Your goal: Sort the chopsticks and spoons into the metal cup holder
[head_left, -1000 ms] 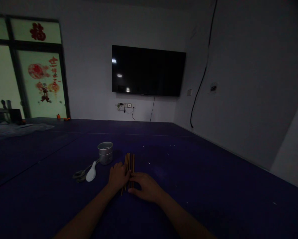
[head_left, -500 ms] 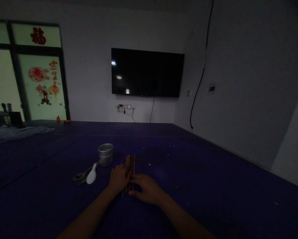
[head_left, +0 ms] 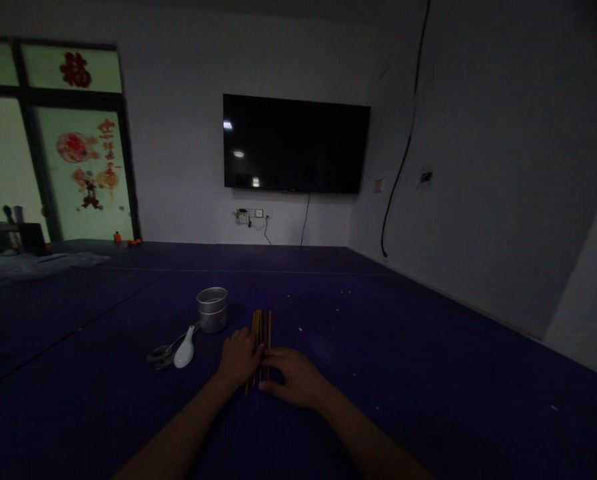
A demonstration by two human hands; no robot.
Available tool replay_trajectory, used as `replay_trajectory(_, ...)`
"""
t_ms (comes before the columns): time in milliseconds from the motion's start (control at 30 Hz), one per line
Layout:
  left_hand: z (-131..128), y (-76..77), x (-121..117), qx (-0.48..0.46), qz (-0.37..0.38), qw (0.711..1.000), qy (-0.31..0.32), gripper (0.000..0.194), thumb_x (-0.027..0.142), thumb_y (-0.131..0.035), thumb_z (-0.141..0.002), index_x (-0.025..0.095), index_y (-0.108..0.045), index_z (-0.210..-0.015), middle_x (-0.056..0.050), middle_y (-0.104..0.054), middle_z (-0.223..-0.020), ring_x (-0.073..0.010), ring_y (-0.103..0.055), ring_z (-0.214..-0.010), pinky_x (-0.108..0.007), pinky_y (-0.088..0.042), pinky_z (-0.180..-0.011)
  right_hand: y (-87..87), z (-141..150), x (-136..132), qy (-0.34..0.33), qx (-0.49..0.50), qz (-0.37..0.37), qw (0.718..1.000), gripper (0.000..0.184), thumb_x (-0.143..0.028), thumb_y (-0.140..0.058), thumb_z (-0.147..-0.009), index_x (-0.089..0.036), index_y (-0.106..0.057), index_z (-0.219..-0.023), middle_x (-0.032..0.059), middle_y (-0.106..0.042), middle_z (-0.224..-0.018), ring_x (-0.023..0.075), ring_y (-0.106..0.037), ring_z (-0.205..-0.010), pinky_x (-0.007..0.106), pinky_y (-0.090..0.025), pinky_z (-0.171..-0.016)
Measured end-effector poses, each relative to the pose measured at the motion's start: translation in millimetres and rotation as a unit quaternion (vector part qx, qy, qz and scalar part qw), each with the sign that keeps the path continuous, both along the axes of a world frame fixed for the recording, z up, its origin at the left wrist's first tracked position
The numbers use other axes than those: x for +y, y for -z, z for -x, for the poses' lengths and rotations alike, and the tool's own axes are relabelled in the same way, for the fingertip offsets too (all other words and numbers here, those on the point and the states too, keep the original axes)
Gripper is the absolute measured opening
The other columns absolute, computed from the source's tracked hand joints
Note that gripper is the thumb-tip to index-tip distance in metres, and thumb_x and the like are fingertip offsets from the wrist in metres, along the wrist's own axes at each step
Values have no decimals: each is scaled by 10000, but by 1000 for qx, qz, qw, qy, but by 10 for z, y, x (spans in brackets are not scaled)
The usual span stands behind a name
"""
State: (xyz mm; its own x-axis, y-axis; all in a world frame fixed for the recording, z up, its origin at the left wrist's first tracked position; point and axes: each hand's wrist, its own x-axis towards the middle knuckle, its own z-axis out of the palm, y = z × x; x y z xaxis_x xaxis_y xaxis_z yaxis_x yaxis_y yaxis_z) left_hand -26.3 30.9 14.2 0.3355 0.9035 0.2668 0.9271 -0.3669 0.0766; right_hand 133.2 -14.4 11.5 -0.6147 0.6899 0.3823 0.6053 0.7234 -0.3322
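Observation:
Several thin wooden chopsticks (head_left: pixel 258 321) lie side by side on the purple tabletop, pointing away from me. My left hand (head_left: pixel 239 359) is closed over their left side, fingers bent and thumb reaching across them. From the right, my right hand (head_left: pixel 296 378) presses its thumb and fingertips against the same chopsticks, with a gap between thumb and forefinger. The hands hide the middle of the bundle; both ends show. Left of my hands lie a white soup spoon (head_left: pixel 184 349) and metal spoons (head_left: pixel 159 354). Behind them stands a grey metal cup (head_left: pixel 212 311), upright.
The purple table (head_left: pixel 428 373) reaches to the walls. Clear plastic sheeting (head_left: pixel 38 267) and a dark holder (head_left: pixel 13 237) with handles sit at the far left. Small orange objects (head_left: pixel 134 243) lie at the back edge. A black cable (head_left: pixel 402 160) hangs down the right wall.
Hardly anything differs. Both hands remain on the chopsticks in almost the same position, and the whole view has shifted very slightly.

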Motion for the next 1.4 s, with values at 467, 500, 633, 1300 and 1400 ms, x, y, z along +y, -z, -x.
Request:
replay_trajectory(467, -10, -19, -14, 8, 11, 1000, 3, 367, 379, -310, -885, 185, -562, -1069, -110, -557, -1051, -246, -499, -1016, -372, -380, -818, -10, 5, -12, 8, -17, -15, 1000, 393, -473, -530, -822, -231, -605, -1122, 75, -616, -1145, 222, -551, -1061, 342, -402, -905)
replay_trajectory(500, -9, -16, -10, 10, 12, 1000, 2, 370, 380, -310, -885, 185, -558, -1076, -111, -556, -1056, -246, -495, -1022, -373, -380, -823, -12, 5, -11, 7, -16, -15, 1000, 389, -472, -528, -824, -231, -606, -1120, 75, -616, -1144, 221, -552, -1059, 341, -402, -903)
replay_trajectory(633, -3, -2, 3, 6, 15, 1000, 1, 367, 381, -313, -884, 191, -560, -1078, -109, -561, -1053, -244, -488, -1033, -374, -374, -843, -15, 7, -15, 9, -16, -10, 1000, 371, -460, -533, -824, -226, -614, -1100, 68, -622, -1136, 215, -558, -1050, 333, -404, -904)
replay_trajectory(1300, -8, 19, 11, -6, -2, 1000, 7, 345, 378, -317, -890, 184, -563, -1033, -105, -559, -1041, -235, -510, -1001, -360, -379, -815, -35, 2, -28, 13, -8, -2, 1000, 342, -447, -545, -818, -228, -627, -1067, 64, -622, -1139, 221, -548, -1066, 347, -402, -912)
replay_trajectory(1400, -2, 31, 22, -3, -3, 1000, 12, 348, 373, -312, -890, 179, -559, -1040, -108, -559, -1046, -237, -516, -993, -362, -382, -805, -48, 5, -37, 11, -9, 1, 1000, 338, -442, -548, -817, -222, -631, -1061, 63, -626, -1132, 214, -553, -1059, 335, -406, -910)
